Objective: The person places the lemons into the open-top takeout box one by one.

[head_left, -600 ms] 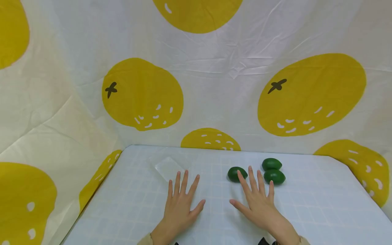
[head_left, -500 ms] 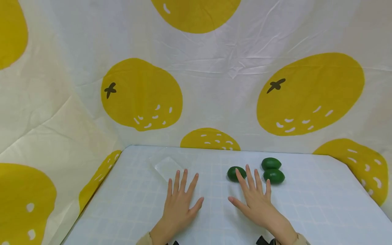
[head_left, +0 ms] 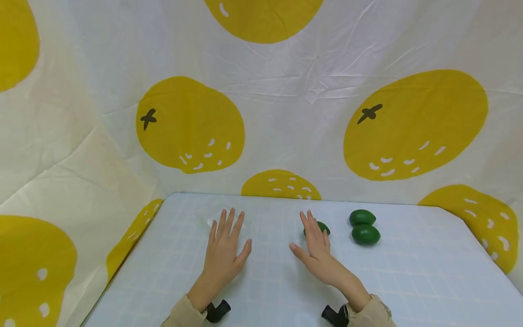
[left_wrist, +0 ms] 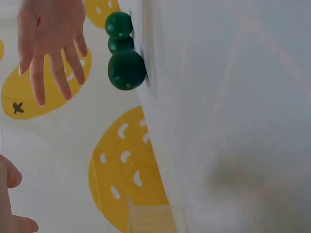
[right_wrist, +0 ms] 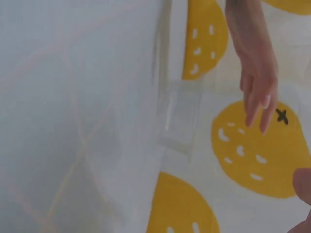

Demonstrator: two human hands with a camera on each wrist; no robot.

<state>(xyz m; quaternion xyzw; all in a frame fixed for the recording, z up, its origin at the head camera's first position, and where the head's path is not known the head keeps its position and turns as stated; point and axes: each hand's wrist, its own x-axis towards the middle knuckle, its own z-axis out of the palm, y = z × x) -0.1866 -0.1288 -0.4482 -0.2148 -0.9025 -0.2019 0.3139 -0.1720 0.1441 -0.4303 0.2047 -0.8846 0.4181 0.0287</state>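
Note:
My left hand point(head_left: 222, 254) hovers over the left half of the table, fingers spread and straight, holding nothing. Beyond its fingertips lies a clear plastic container point(head_left: 205, 217), largely covered by that hand in the head view; its see-through wall point(right_wrist: 180, 116) shows in the right wrist view. My right hand point(head_left: 320, 261) is also raised with straight fingers and a spread thumb. Behind its fingers sits a dark green lime point(head_left: 324, 228), partly hidden. Two more limes, a back one point(head_left: 362, 217) and a front one point(head_left: 366, 235), lie close together farther right.
A pale checked cloth covers the table point(head_left: 416, 263). Behind it and to the left hangs a white curtain point(head_left: 282, 127) printed with yellow fruit. Black wrist mounts point(head_left: 218, 311) sit below the sleeves.
Both hands have moved left and away from the body. The left hand now covers most of the container. My right hand has turned more edge-on, its fingers closer together. Limes have not moved.

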